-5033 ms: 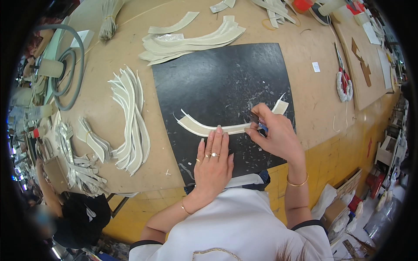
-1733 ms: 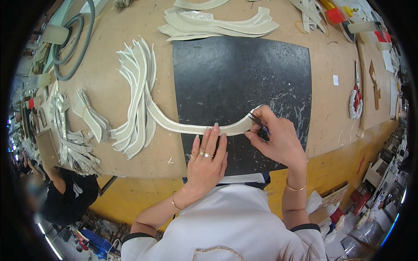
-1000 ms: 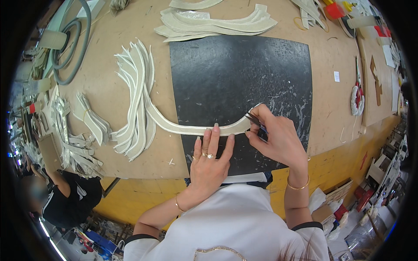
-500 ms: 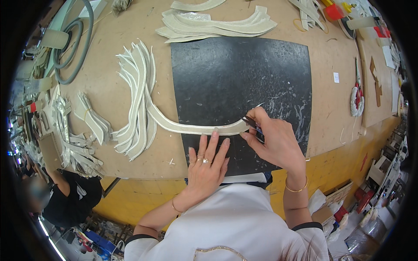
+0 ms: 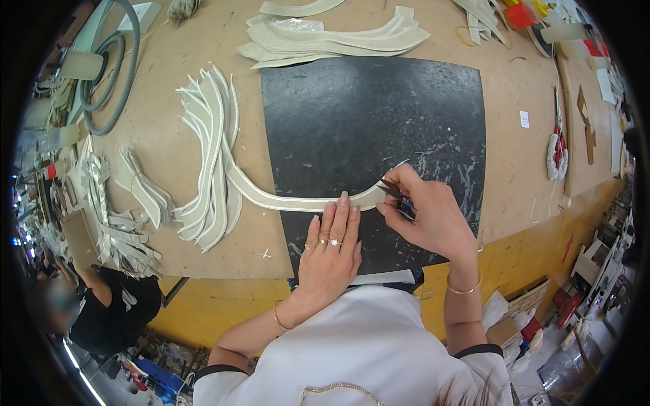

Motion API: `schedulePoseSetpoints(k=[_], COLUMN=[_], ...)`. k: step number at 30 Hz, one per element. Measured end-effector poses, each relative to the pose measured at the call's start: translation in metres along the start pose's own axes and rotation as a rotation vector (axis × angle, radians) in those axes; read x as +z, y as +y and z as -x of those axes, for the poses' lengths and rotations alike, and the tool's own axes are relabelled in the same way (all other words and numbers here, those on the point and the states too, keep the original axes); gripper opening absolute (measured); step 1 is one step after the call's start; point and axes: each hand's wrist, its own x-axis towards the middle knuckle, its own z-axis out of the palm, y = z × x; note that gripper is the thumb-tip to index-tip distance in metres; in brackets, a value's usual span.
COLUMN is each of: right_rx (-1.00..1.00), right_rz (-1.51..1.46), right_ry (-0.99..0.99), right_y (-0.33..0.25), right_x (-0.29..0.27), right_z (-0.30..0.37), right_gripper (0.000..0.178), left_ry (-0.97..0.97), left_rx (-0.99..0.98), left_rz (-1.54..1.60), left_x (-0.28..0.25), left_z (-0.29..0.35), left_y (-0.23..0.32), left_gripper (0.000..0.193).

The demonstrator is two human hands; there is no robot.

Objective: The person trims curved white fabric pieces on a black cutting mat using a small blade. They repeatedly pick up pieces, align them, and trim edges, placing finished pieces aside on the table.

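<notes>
A curved beige strip with white edging [image 5: 298, 203] runs from the pile at left onto the black mat [image 5: 365, 122]. My left hand [image 5: 330, 250] lies flat near the mat's front edge, fingers stretched out, fingertips resting on the strip. At the strip's right end my right hand [image 5: 433, 215] is closed around small dark thread snips [image 5: 396, 193], whose tips are at the strip. A thin white end [image 5: 403, 163] sticks up beyond my fingers. My right fingers partly hide the snips and that end of the strip.
Left of the mat lies a fanned pile of similar strips [image 5: 203, 169], with smaller bundles [image 5: 142, 186] beyond. More beige pieces [image 5: 332, 40] lie at the back. Red-handled scissors [image 5: 557, 145] lie at right. A grey hose [image 5: 112, 125] coils at far left. Another person [image 5: 112, 308] is at lower left.
My left hand has slid slightly right along the strip, its fingers now closer together. My right hand with the snips has moved only a little, staying at the strip's right end.
</notes>
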Motion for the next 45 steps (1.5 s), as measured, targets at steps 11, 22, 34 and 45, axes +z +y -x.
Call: schedulePoseSetpoints(k=[11, 22, 34, 45], right_rx=[0.029, 0.024, -0.029, 0.01], right_rz=[0.024, 0.034, 0.026, 0.034], right_ry=[-0.027, -0.062, -0.002, -0.031], right_y=[0.001, 0.0, 0.002, 0.0], right_x=[-0.001, -0.004, -0.001, -0.003], right_z=[-0.006, -0.013, -0.012, -0.012], right_gripper=[0.027, 0.026, 0.028, 0.027], left_ry=[0.047, 0.088, 0.149, 0.054], left_rx=[-0.019, -0.161, -0.082, -0.184], left_rz=[-0.015, 0.007, 0.06, 0.163], left_x=[-0.001, -0.001, -0.001, -0.001], left_z=[-0.003, -0.004, 0.004, -0.005], left_y=[0.006, 0.012, 0.004, 0.008], left_gripper=[0.064, 0.061, 0.053, 0.058])
